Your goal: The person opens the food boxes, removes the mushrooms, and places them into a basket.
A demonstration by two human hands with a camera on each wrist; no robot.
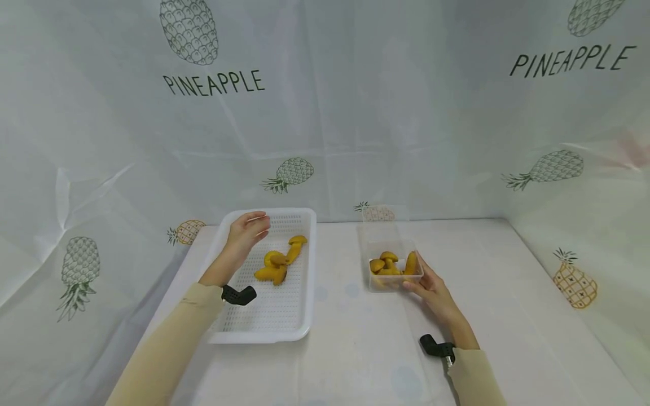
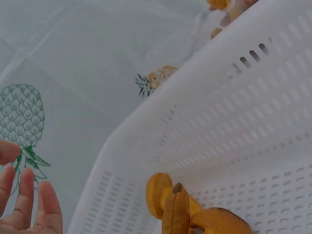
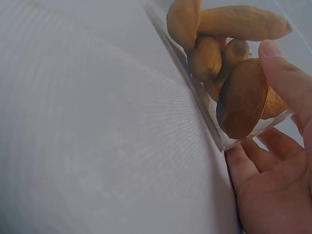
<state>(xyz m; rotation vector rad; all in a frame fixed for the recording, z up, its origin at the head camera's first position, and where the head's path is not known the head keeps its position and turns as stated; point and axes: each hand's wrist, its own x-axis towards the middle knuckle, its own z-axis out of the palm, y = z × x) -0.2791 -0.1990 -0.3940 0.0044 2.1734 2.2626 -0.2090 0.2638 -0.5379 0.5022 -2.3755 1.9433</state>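
My left hand (image 1: 249, 230) hovers above the far left part of a white perforated plastic basket (image 1: 264, 321), its fingers relaxed and holding nothing. Several yellow-brown mushrooms (image 1: 276, 265) lie in a loose cluster inside the basket, to the right of and nearer than that hand. On the right, my right hand (image 1: 431, 287) grips the right side of a clear plastic box (image 1: 386, 285). The right wrist view has the thumb (image 3: 285, 73) at the box's top edge and the other fingers along its outside. Several more mushrooms (image 3: 243, 100) fill the box.
The clear lid (image 1: 384, 213) of the box is raised behind it. Basket and box stand apart on a white-covered table (image 1: 350, 349). A hanging sheet (image 1: 335, 113) printed with pineapples closes off the back and sides.
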